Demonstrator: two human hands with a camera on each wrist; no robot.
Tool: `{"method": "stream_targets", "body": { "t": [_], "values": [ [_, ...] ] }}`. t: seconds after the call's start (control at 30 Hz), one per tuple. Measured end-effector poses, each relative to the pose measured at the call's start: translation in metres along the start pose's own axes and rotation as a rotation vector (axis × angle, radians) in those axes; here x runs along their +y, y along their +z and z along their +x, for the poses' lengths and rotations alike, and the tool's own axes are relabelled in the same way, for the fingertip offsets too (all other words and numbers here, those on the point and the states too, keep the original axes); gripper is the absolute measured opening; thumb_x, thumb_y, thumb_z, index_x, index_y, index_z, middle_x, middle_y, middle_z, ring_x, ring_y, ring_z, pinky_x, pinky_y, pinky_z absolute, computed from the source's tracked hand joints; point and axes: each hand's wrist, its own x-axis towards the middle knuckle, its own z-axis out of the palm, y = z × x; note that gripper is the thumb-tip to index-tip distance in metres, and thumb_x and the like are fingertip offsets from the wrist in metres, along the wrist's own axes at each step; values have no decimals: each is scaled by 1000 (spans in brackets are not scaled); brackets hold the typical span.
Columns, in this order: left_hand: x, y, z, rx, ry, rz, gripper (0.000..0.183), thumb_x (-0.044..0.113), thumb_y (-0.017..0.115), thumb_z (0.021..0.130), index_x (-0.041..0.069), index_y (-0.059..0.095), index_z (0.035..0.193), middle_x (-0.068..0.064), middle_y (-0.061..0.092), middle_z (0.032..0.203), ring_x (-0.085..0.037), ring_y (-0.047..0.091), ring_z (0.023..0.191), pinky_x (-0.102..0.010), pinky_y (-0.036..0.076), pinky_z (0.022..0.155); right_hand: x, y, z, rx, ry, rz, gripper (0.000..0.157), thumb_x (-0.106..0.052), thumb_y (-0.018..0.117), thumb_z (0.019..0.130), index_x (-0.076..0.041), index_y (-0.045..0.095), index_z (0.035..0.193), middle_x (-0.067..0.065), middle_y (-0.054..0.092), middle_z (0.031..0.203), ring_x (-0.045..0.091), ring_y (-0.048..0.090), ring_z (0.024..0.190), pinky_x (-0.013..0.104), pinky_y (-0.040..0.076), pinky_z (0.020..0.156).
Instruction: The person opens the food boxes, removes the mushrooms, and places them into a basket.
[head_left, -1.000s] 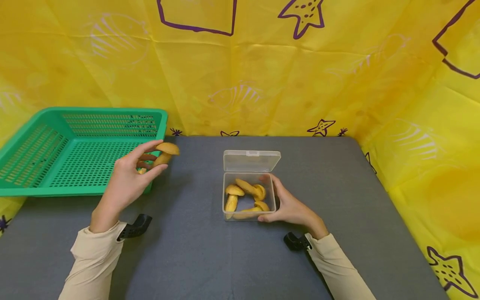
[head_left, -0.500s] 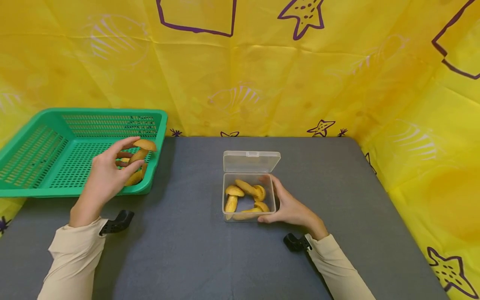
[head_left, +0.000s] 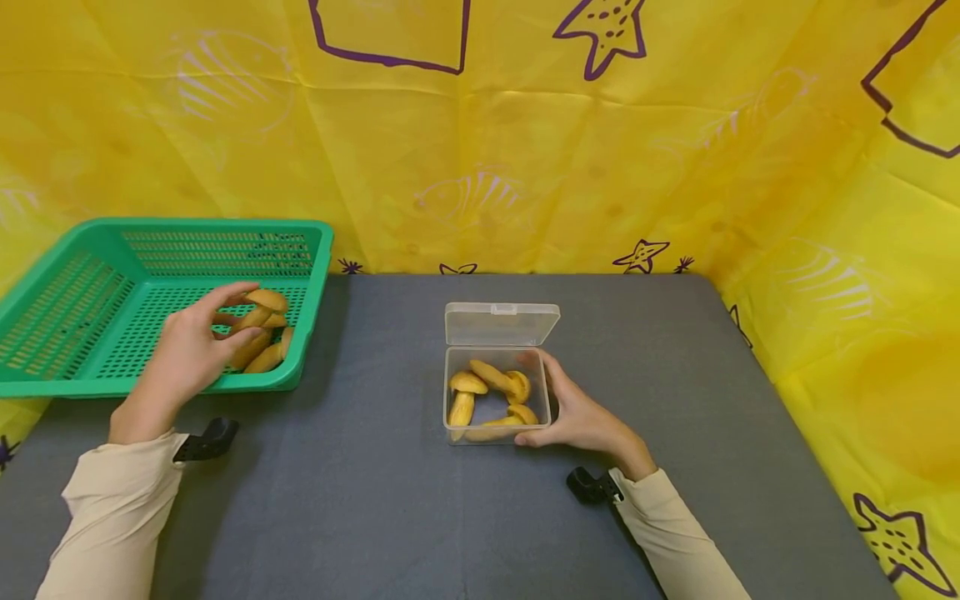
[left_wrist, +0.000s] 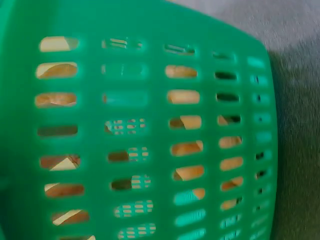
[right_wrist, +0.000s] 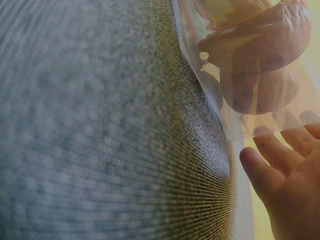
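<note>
At the right end of the green basket (head_left: 315, 292), my left hand (head_left: 183, 346) pinches a yellow-brown mushroom (head_left: 267, 300) between fingers and thumb, its cap up. Other mushrooms (head_left: 268, 358) lie just beneath it on the basket floor. In the left wrist view the slotted basket wall (left_wrist: 155, 85) hides the hand, and only bits of mushroom show through the slots. My right hand (head_left: 581, 412) grips the right side of a small clear plastic box (head_left: 447, 396), thumb near the front corner and fingers farther back. Three mushrooms (head_left: 462, 404) lie inside the box.
The box's hinged lid (head_left: 502, 323) stands raised at its back. Basket and box sit apart on a dark grey tabletop (head_left: 390, 500). Yellow patterned cloth (head_left: 525, 167) rises behind the table and along its right side.
My left hand has moved left with the mushroom, from beside the basket's right rim to over its inside, and lower. Mushrooms in the basket now show. The right hand and box stay put.
</note>
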Motion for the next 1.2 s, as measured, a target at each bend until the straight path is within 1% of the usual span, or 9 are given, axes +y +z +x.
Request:
{"method": "stream_targets", "body": {
  "t": [0.07, 0.3, 0.47, 0.57, 0.7, 0.8, 0.93, 1.03, 1.2],
  "values": [
    [-3, -2, 1, -25, -9, 18, 60, -3, 72, 86, 6, 51, 142, -30, 61, 124, -47, 64, 91, -16, 42, 52, 0, 0, 0, 1, -3, -2, 112, -22, 90, 70, -20, 17, 154, 10, 33, 156, 31, 35, 144, 58, 28, 115],
    [-18, -10, 5, -132, -105, 88, 57, 4, 70, 88, 2, 49, 141, -33, 60, 124, -50, 65, 94, -29, 44, 59, 0, 1, 0, 5, -9, -8, 111, -23, 91, 70, -21, 18, 154, 9, 34, 156, 30, 36, 143, 57, 29, 115],
    [-26, -14, 7, -213, -158, 100, 56, 9, 67, 91, 0, 46, 142, -35, 58, 127, -53, 64, 100, -48, 52, 67, -1, 0, -1, 2, -9, -8, 111, -23, 91, 70, -21, 18, 154, 10, 34, 156, 31, 36, 144, 58, 30, 114],
    [-27, -15, 8, -247, -176, 98, 54, 9, 64, 92, 0, 45, 142, -36, 56, 129, -55, 62, 103, -57, 51, 73, -1, 0, -1, 3, -9, -11, 111, -23, 91, 70, -21, 18, 154, 10, 33, 156, 31, 36, 143, 57, 30, 114],
    [-28, -16, 10, -284, -192, 109, 53, 10, 60, 93, -1, 44, 142, -38, 55, 129, -57, 59, 105, -59, 47, 76, -2, 0, 0, 7, -12, -17, 111, -23, 91, 70, -20, 19, 154, 10, 34, 156, 31, 36, 143, 57, 30, 114],
    [-28, -17, 10, -293, -201, 114, 55, 10, 61, 92, -1, 43, 143, -39, 54, 129, -56, 59, 106, -59, 46, 77, -1, 1, 0, 9, -11, -18, 111, -23, 91, 70, -21, 18, 154, 10, 33, 156, 31, 36, 143, 57, 30, 114],
    [-27, -17, 10, -288, -203, 112, 58, 10, 62, 91, -1, 43, 143, -37, 53, 130, -55, 59, 108, -60, 46, 79, -1, 1, 0, 10, -11, -16, 112, -24, 91, 69, -21, 18, 154, 10, 33, 156, 31, 35, 144, 58, 29, 115],
    [-24, -17, 9, -278, -198, 108, 56, 13, 63, 93, -1, 43, 144, -37, 53, 131, -55, 58, 109, -61, 46, 80, 0, 1, 0, 8, -11, -19, 112, -24, 91, 69, -22, 18, 154, 9, 33, 156, 31, 35, 144, 58, 29, 115],
    [-13, -16, 6, -260, -190, 95, 57, 16, 64, 95, 1, 42, 145, -35, 52, 133, -53, 57, 110, -60, 46, 78, 1, 1, -1, 9, -7, -19, 112, -24, 92, 68, -23, 19, 153, 7, 33, 155, 29, 35, 144, 57, 28, 116]
  ]
}}
